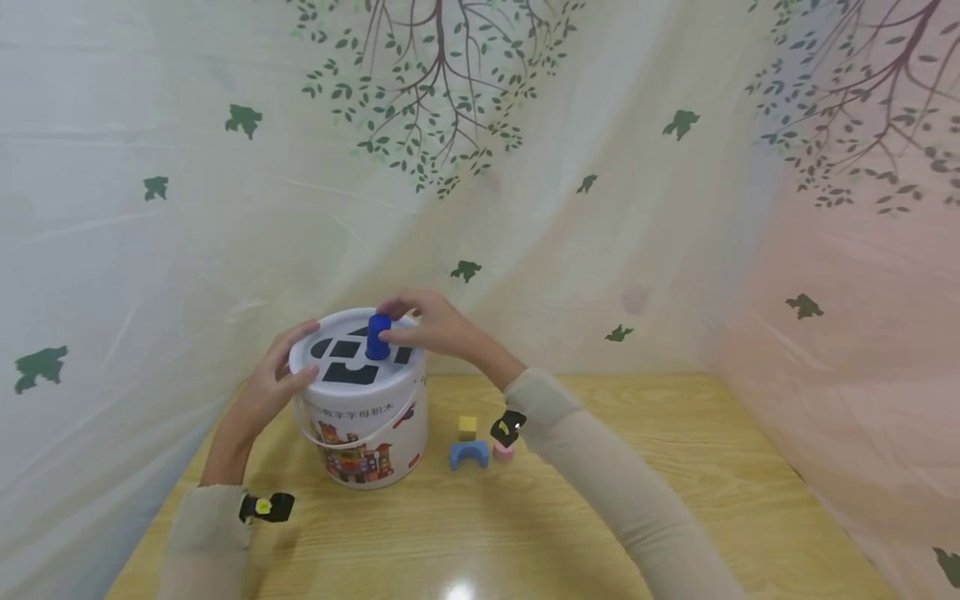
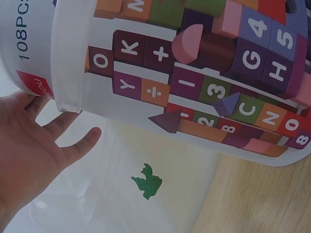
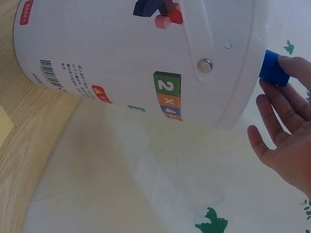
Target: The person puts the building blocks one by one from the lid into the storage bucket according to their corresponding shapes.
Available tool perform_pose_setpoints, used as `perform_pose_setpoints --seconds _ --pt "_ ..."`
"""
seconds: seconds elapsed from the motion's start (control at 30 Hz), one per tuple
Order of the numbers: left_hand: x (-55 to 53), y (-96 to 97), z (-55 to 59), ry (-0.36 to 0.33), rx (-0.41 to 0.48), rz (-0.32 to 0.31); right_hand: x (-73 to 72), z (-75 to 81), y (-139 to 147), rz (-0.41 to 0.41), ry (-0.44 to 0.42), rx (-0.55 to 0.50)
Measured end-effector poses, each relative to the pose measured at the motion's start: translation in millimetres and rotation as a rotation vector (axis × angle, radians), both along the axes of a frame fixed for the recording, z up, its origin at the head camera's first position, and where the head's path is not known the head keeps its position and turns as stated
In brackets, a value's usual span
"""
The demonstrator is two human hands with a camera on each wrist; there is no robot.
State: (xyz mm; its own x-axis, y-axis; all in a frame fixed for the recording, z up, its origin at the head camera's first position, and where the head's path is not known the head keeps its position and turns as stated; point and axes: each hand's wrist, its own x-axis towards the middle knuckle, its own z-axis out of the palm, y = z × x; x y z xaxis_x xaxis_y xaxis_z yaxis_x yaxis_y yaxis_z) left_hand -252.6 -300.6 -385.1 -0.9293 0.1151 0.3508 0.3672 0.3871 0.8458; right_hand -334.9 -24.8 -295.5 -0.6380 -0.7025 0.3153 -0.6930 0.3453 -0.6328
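Note:
A white bucket with printed block pictures stands on the table, its white lid cut with several dark shaped holes. My right hand pinches a blue cylinder block between thumb and fingers. In the head view the block stands upright over the lid's right part, its lower end right at a hole. The right wrist view shows the blue block at the lid's face, between the fingertips. My left hand rests on the lid's left edge, thumb and fingers spread; fingers look fairly straight in the left wrist view.
Right of the bucket on the wooden table lie a yellow block, a blue arch block and a pink block. A thin white handle hangs across the bucket's front. A pale curtain with leaf prints hangs behind.

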Motion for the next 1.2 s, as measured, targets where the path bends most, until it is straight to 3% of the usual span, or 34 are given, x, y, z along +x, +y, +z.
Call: perform_pose_setpoints --seconds 0.5,0.9,1.07,1.2 --pt "1.6 -3.6 0.9 0.012 -0.03 0.0 9.0 -9.3 -6 -0.011 -0.058 0.043" --pt "1.7 -2.1 3.1 0.016 -0.054 -0.004 11.0 -24.7 -6 -0.029 -0.04 0.07" --pt "-0.3 -4.4 6.6 0.026 -0.094 -0.013 11.8 -25.8 -6 -0.03 -0.031 0.065" --pt "-0.4 -7.7 15.8 0.007 -0.167 -0.023 10.7 -27.0 -6 -0.04 -0.029 0.06"
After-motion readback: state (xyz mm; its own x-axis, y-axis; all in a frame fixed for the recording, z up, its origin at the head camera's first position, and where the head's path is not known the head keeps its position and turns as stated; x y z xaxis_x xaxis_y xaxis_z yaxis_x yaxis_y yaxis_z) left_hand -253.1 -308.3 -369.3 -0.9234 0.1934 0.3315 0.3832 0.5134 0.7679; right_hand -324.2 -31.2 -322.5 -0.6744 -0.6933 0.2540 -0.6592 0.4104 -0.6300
